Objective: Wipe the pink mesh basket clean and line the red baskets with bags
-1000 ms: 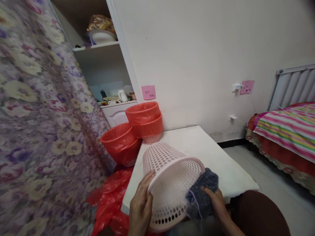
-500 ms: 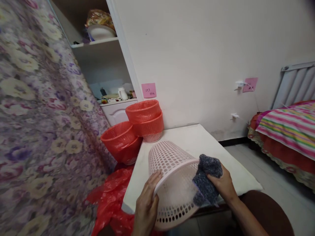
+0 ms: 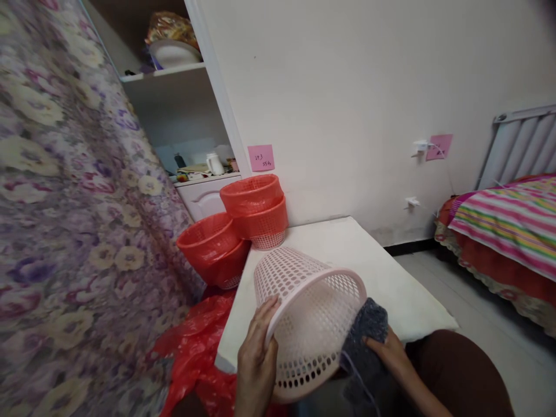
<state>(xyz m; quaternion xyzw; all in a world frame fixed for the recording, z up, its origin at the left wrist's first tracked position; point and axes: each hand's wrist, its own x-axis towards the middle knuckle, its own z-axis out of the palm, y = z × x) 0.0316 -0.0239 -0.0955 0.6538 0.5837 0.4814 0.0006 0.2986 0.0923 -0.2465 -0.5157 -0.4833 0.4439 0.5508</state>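
Note:
A pale pink perforated plastic basket [image 3: 286,272] lies tipped on its side at the near edge of the white table, its mouth facing me. My left hand [image 3: 258,353] grips its rim on the left, thumb inside and fingers over the outer wall. In my right hand [image 3: 386,347] is a dark grey fuzzy cloth [image 3: 367,330], bunched between thumb and fingers. The cloth lies against the lower right part of the basket's rim, with a loose pale edge hanging down.
Baskets lined with red plastic bags [image 3: 256,202] stand at the table's [image 3: 347,243] back left corner, with another red-lined pair [image 3: 212,243] beside them. Loose red bags [image 3: 200,341] hang at the left. A floral curtain [image 3: 87,231] borders the left; a bed [image 3: 504,226] stands right.
My right hand and the cloth have moved down along the basket's rim from its upper right side. The basket has turned slightly, with my left hand still on its rim.

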